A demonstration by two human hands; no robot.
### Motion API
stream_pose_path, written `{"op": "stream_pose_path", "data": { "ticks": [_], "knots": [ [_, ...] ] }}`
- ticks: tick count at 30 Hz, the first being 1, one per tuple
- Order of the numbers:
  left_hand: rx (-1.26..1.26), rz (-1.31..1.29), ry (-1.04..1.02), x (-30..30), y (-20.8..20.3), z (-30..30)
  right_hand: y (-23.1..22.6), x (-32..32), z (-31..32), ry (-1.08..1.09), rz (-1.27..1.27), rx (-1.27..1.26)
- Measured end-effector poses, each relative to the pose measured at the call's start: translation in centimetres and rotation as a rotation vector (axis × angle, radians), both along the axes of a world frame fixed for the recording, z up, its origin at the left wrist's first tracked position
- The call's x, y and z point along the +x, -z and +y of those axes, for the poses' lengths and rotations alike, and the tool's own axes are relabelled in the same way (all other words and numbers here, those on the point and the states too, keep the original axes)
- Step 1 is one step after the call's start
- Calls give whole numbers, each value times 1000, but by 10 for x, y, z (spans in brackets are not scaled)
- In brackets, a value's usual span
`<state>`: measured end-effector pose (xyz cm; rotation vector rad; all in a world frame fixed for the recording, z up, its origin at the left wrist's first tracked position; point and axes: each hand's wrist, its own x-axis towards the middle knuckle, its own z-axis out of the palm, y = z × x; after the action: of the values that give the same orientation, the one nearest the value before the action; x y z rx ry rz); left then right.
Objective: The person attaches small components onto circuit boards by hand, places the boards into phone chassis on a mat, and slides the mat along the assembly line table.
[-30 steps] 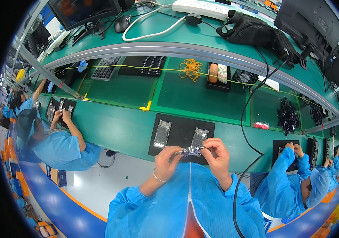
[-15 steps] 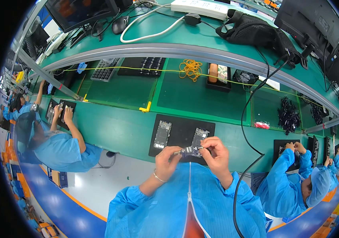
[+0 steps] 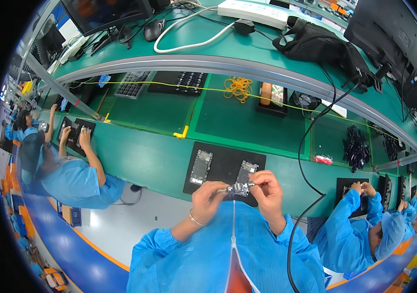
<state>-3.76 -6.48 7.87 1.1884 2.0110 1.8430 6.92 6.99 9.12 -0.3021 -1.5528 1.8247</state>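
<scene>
My left hand [image 3: 206, 202] and my right hand [image 3: 269, 196] meet close in front of my chest. Between their fingertips is a small silver-and-dark electronic part [image 3: 238, 189], pinched at its two ends; its exact kind is too small to make out. They hover over the near edge of a black mat [image 3: 224, 157]. Two flat circuit-board assemblies lie on that mat: a left board [image 3: 201, 167], fully in sight, and a right board [image 3: 246, 170], partly covered by my right hand.
A metal shelf rail [image 3: 228, 63] crosses beyond the bench. A black cable [image 3: 300, 161] hangs down on my right. Yellow rubber bands [image 3: 238, 89], a small fan [image 3: 305, 100] and dark strips [image 3: 356, 149] lie at the back. Co-workers sit left [image 3: 79, 183] and right [image 3: 350, 229].
My view has shifted slightly. Both hands keep their pinch on the small part, which has turned a little. The co-worker on the left has moved their hands over their boards.
</scene>
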Motion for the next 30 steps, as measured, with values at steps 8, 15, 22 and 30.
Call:
{"op": "stream_pose_path", "data": {
  "ticks": [8, 15, 22, 30],
  "knots": [
    [-4, 284, 37, -7, -6, -1, 2, 1, 3, -50, 100, 15],
    [-391, -68, -22, -29, 67, 15, 101, -14, 39, 50, -408, -74],
    [-632, -498, 13, -69, 277, 24, 233, -26, -3, 303, -1108, 670],
    [-744, -314, -80, -63, 258, 47, 233, -17, -7, 333, -1147, 683]
  ]
}}
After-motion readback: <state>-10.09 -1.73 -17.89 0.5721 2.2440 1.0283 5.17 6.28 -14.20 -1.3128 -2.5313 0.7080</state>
